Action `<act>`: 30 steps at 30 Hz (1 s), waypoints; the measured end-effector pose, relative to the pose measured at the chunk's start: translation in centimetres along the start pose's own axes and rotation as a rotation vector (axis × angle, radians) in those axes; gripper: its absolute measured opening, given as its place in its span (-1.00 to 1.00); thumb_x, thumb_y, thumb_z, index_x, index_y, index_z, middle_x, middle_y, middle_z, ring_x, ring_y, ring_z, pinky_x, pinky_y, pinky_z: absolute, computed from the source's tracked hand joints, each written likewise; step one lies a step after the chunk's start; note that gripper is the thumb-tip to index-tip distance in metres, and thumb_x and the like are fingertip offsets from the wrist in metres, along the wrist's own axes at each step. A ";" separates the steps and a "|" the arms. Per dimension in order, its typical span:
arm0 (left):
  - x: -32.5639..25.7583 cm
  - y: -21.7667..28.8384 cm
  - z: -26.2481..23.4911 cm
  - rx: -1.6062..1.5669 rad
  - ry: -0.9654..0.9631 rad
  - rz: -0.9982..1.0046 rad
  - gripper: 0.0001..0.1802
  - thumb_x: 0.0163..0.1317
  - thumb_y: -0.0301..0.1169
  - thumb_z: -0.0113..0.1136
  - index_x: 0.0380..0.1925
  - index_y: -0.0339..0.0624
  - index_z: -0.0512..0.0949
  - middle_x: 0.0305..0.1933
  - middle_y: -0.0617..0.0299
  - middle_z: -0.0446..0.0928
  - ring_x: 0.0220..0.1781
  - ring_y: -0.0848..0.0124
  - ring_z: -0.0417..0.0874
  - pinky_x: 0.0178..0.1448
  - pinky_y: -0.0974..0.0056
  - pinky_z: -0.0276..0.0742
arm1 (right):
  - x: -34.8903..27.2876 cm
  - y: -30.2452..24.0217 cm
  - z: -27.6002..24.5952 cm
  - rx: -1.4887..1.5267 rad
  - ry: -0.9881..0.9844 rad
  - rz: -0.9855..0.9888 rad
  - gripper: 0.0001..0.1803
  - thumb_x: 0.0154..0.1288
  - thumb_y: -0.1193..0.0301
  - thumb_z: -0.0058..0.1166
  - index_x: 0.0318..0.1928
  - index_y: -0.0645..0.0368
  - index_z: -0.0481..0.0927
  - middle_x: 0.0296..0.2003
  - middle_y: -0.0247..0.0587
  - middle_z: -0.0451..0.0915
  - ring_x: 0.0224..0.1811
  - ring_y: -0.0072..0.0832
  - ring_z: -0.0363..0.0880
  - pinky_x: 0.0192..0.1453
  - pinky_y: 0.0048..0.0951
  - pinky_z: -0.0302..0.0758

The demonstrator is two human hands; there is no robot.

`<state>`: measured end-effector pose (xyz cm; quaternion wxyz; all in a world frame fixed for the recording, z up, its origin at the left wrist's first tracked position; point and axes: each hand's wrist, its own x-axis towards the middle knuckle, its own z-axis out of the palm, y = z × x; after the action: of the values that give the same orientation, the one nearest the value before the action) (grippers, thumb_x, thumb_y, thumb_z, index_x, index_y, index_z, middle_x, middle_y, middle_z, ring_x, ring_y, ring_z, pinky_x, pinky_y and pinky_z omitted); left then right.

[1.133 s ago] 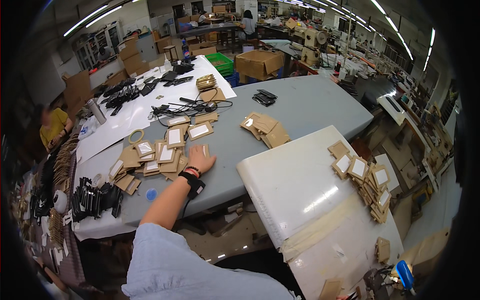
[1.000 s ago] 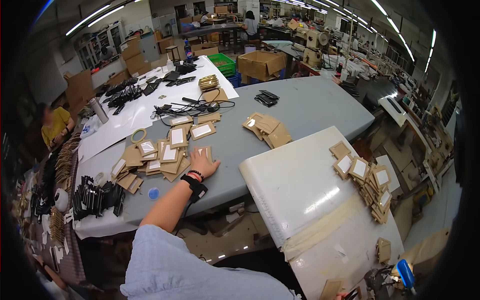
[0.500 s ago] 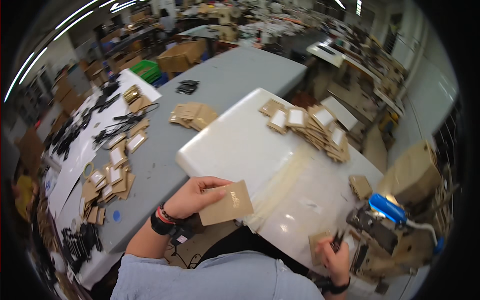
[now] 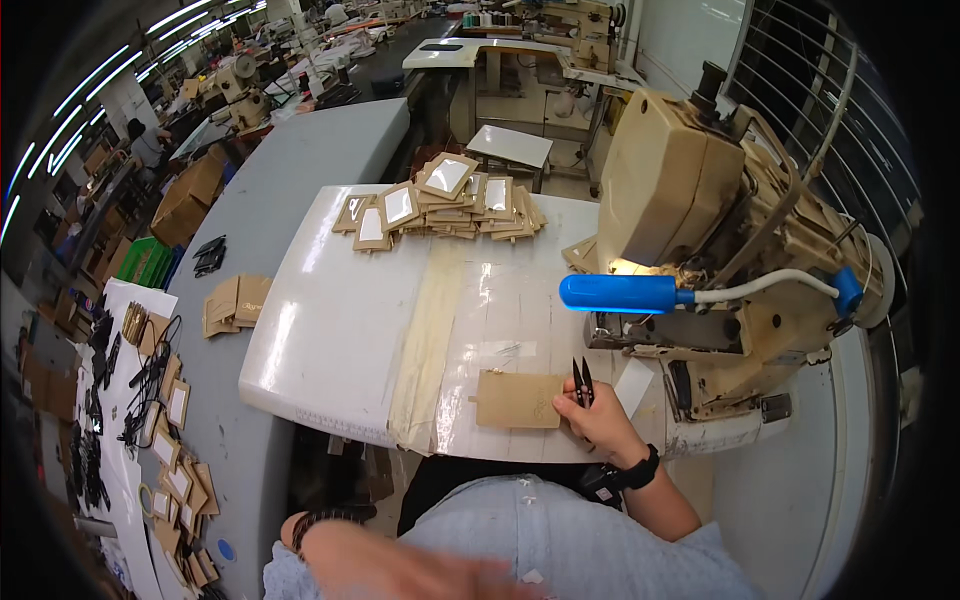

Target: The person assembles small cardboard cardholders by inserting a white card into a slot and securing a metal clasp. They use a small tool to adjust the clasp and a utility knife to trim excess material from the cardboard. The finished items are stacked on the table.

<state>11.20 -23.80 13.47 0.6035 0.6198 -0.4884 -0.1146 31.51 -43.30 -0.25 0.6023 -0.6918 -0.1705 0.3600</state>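
My right hand (image 4: pixel 603 415) is closed around black thread snips (image 4: pixel 582 378), whose blades point away from me. Its fingertips touch the right edge of a tan rectangular pouch (image 4: pixel 518 402) lying flat on the white sewing table (image 4: pixel 330 330). Small thread ends show along the pouch's upper left edge. In front of my body, low in the view, my left hand (image 4: pixel 420 570) is smeared by motion; its fingers cannot be read and nothing shows in it.
A beige sewing machine (image 4: pixel 670 190) with a blue lamp (image 4: pixel 620 294) stands at the right. Tan pouches with clear windows (image 4: pixel 445 175) are heaped at the table's far side. Left, a grey table (image 4: pixel 240 420) carries a small pouch stack (image 4: pixel 238 302), more pouches (image 4: pixel 178 485) and black cords (image 4: pixel 145 385).
The view has swung to the right. My left hand held a tan pouch over the gap between the tables; now it is low before my body, without that pouch visible. My right hand keeps the snips.
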 end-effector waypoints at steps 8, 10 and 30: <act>1.0 0.4 1.5 0.008 -0.283 0.206 -0.17 0.27 0.17 -0.05 0.05 -0.58 0.39 0.26 -0.39 0.24 0.41 -0.23 0.12 0.30 -0.32 0.07 | 1.7 3.8 -0.1 0.095 0.017 0.007 -0.88 0.28 0.46 0.10 -0.27 0.26 0.48 -0.62 -0.50 0.41 -0.73 -0.79 0.22 -0.68 -0.64 0.13; 1.2 -0.2 1.4 -0.004 -0.327 0.218 -0.18 0.27 0.16 -0.05 0.04 -0.56 0.41 0.24 -0.39 0.26 0.40 -0.24 0.13 0.29 -0.31 0.10 | 1.4 4.3 0.0 0.119 0.035 -0.021 -0.88 0.29 0.47 0.09 -0.30 0.26 0.46 -0.63 -0.51 0.38 -0.75 -0.77 0.20 -0.70 -0.62 0.11; -9.5 -10.0 -1.8 0.145 1.152 -0.968 -0.68 0.29 -0.36 0.13 -0.04 -0.36 0.54 -0.14 0.13 0.63 -0.07 0.50 0.58 0.03 0.39 0.46 | 0.4 2.1 0.4 0.140 0.033 0.032 -0.85 0.26 0.47 0.13 -0.28 0.27 0.44 -0.62 -0.49 0.38 -0.71 -0.77 0.22 -0.66 -0.65 0.14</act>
<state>12.40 -17.63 1.06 0.6033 0.7651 0.2247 0.0076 31.09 -43.17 -2.40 0.6462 -0.6563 -0.1239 0.3692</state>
